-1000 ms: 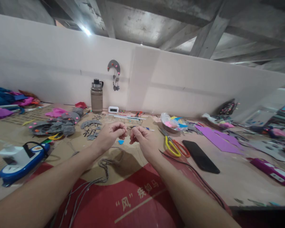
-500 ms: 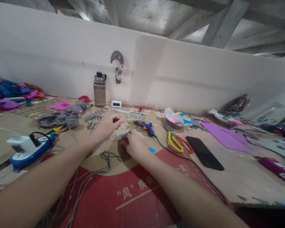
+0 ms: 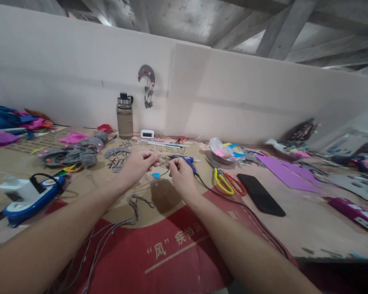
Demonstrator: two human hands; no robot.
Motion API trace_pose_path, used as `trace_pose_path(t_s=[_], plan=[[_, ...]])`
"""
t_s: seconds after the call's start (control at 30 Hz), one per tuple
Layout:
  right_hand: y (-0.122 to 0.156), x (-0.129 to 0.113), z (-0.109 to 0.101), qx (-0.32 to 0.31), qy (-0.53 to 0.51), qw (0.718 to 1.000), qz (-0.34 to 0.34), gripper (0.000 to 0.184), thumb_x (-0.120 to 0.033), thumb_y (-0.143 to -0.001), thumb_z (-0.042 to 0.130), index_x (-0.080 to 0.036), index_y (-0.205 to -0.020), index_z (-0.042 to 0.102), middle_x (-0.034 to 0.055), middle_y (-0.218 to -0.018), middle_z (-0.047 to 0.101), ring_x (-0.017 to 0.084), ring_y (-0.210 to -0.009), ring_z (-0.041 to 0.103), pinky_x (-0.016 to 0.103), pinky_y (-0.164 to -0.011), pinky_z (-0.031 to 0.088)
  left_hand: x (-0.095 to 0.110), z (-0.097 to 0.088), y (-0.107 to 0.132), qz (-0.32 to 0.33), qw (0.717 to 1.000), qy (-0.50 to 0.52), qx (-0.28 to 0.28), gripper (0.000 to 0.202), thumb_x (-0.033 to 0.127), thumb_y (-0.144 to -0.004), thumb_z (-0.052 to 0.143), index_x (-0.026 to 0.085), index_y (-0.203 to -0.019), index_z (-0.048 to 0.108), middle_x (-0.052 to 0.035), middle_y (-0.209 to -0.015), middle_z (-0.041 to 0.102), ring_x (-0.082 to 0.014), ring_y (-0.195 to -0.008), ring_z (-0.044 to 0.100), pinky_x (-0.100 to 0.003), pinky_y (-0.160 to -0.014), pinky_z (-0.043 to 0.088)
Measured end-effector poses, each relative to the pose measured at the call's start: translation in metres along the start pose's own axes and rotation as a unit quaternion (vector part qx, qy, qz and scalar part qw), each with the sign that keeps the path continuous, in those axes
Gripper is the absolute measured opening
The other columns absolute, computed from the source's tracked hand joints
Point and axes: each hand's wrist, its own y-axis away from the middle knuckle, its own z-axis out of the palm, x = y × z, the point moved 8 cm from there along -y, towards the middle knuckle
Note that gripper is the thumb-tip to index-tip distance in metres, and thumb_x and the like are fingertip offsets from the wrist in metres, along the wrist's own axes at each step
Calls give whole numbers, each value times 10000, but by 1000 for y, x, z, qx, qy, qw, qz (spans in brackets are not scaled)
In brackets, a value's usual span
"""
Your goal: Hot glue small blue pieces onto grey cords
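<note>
My left hand [image 3: 139, 162] and my right hand [image 3: 181, 174] are raised just above the cardboard-covered table, both pinched on a thin grey cord [image 3: 163, 162] stretched between them. More of the grey cord [image 3: 134, 203] lies twisted on the table below and trails toward me. A small blue piece [image 3: 155, 175] rests on the table under my hands. A blue glue gun [image 3: 185, 160] lies just behind my right hand.
Yellow and red scissors [image 3: 225, 183] and a black phone [image 3: 260, 200] lie to the right. Grey felt pieces [image 3: 76, 153] and a blue-white device [image 3: 27, 197] sit left. A bottle [image 3: 124, 116] stands by the white wall. Purple foam sheets [image 3: 286, 173] lie far right.
Half a second ago my right hand was down on the table; it has lifted again and pinches the cord near my left hand. The view has shifted slightly.
</note>
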Motion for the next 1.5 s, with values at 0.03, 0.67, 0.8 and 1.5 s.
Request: trace_pose_path(t_s=[0.03, 0.67, 0.8, 1.5], plan=[[2, -3, 0, -2, -1, 1000, -8, 162, -304, -832, 426, -187, -752, 505, 7, -718, 592, 129, -635, 520, 252, -627, 389, -3, 7, 2, -22, 999, 21, -23, 373, 493, -772, 512, 141, -725, 626, -23, -644, 583, -94, -499, 430, -224, -450, 292], [21, -25, 25, -119, -69, 988, -77, 44, -246, -816, 500, -207, -832, 489, -25, -751, 583, 105, -673, 546, 227, -635, 415, -12, 16, 2, -108, 942, 312, -54, 211, 328, -759, 630, 117, -777, 626, 26, -541, 468, -47, -479, 391, -151, -428, 295], [26, -25, 35, -179, -67, 979, -70, 83, -282, -842, 481, -209, -824, 515, -32, -689, 584, 105, -618, 531, 229, -597, 402, -9, 9, 1, -105, 930, 350, -50, 206, 305, -754, 635, 133, -866, 625, 48, -553, 441, -23, -418, 312, -145, -380, 217], [3, -33, -4, -79, -71, 992, -66, 148, -306, -800, 536, -193, -859, 610, 19, -819, 625, 125, -710, 546, 251, -637, 434, 11, 19, 10, 13, 990, -31, -136, 372, 490, -796, 502, 159, -630, 539, 41, -513, 378, -79, -465, 294, -230, -453, 203]])
